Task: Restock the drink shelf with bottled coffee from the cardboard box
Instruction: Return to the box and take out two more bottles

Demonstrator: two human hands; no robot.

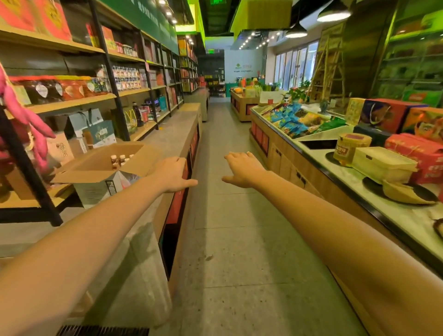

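Left of the open, empty left hand sits the cardboard box of coffee bottles; the right hand is open too.

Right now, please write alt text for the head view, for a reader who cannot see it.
The left hand and right hand reach forward empty over a shop aisle. Beside the left hand, an open brown cardboard box holding small dark-capped bottles stands on a grey stone counter.

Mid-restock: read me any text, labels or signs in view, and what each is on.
No text reads clearly.
Cardboard box side print: blurred.
Bottles in the box: labels too small.
Far wall sign: blurred.
Green ceiling sign: blurred.
Red carton: print blurred.
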